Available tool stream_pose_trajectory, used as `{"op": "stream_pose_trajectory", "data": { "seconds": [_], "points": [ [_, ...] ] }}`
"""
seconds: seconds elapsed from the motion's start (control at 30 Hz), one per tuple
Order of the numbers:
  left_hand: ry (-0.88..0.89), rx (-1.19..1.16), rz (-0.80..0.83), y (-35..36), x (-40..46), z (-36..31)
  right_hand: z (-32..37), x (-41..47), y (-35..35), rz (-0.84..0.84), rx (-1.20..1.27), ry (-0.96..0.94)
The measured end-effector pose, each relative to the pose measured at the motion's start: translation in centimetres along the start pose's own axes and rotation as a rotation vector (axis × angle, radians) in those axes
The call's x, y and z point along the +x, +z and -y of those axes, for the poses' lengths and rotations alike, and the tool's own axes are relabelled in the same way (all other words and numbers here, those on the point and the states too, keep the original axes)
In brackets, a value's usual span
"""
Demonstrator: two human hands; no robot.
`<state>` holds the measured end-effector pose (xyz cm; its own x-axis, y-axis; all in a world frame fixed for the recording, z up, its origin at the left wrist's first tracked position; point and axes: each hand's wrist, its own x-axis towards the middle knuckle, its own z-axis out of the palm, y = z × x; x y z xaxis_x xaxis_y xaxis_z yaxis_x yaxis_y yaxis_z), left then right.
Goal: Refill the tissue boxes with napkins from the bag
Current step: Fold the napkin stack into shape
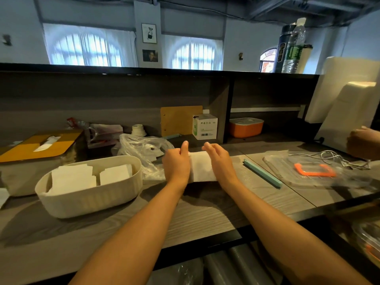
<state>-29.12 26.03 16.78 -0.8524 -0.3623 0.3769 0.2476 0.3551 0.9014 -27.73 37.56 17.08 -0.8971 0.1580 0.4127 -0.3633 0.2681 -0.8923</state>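
A stack of white napkins [202, 166] lies on the grey counter between my hands. My left hand [176, 161] grips its left side, thumb up. My right hand [220, 161] holds its right side with the fingers over the top. To the left stands an open cream tissue box [90, 199] with two piles of white napkins [74, 178] inside. A clear plastic bag [144, 149] lies crumpled just behind my left hand. At the far left a yellow box lid [39, 147] has a napkin poking from its slot.
A teal stick [262, 175] lies right of my hands. A clear tray [308, 171] holds an orange handle, with cables behind it. Another person's hand [362, 142] is at the right edge. An orange box [245, 127] and a white carton [204, 126] stand by the back wall.
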Motion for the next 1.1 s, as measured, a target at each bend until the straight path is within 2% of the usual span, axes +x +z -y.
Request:
{"op": "stream_pose_trajectory", "data": {
  "seconds": [0.07, 0.13, 0.23, 0.37, 0.43, 0.53, 0.6, 0.73, 0.83, 0.9, 0.97, 1.1],
  "points": [
    [-0.072, -0.029, -0.07, -0.7, 0.8, 0.2, 0.0, -0.1, 0.2, 0.19, 0.085, 0.03],
    [-0.141, -0.048, -0.088, -1.2, 1.3, 0.3, -0.1, 0.2, 0.3, 0.272, 0.111, 0.137],
    [-0.127, -0.055, 0.008, -1.2, 1.0, 0.3, -0.2, 0.7, 0.3, 0.188, 0.193, 0.287],
    [-0.04, -0.118, 0.175, -0.9, 0.2, 0.0, -0.5, 0.9, -0.5, 0.025, 0.506, 0.366],
    [-0.022, -0.179, 0.288, -0.7, -0.2, -0.2, -0.3, 0.6, -0.9, -0.056, 0.584, 0.4],
    [-0.145, -0.201, 0.494, -0.4, -0.7, -0.5, -0.1, 0.5, -1.4, -0.091, 0.524, 0.44],
    [-0.281, -0.242, 0.541, 0.1, -0.7, -0.5, 0.7, 0.3, -1.2, -0.09, 0.428, 0.464],
    [-0.4, -0.28, 0.508, 0.8, -1.1, -0.9, 0.8, 0.3, 0.1, 0.013, 0.195, 0.418],
    [-0.381, -0.267, 0.434, 1.2, -1.2, -0.7, 0.6, 0.0, 0.4, 0.107, 0.298, 0.431],
    [-0.36, -0.297, 0.308, 1.3, -0.6, -0.3, 0.2, 0.2, 0.4, 0.137, 0.394, 0.407],
    [-0.377, -0.326, 0.185, 0.8, -0.3, -0.4, 0.2, 0.3, 0.4, 0.169, 0.369, 0.361],
    [-0.391, -0.29, 0.14, 0.5, 0.1, -0.2, 0.0, -0.2, 0.8, 0.315, 0.03, 0.211]
  ]
}}
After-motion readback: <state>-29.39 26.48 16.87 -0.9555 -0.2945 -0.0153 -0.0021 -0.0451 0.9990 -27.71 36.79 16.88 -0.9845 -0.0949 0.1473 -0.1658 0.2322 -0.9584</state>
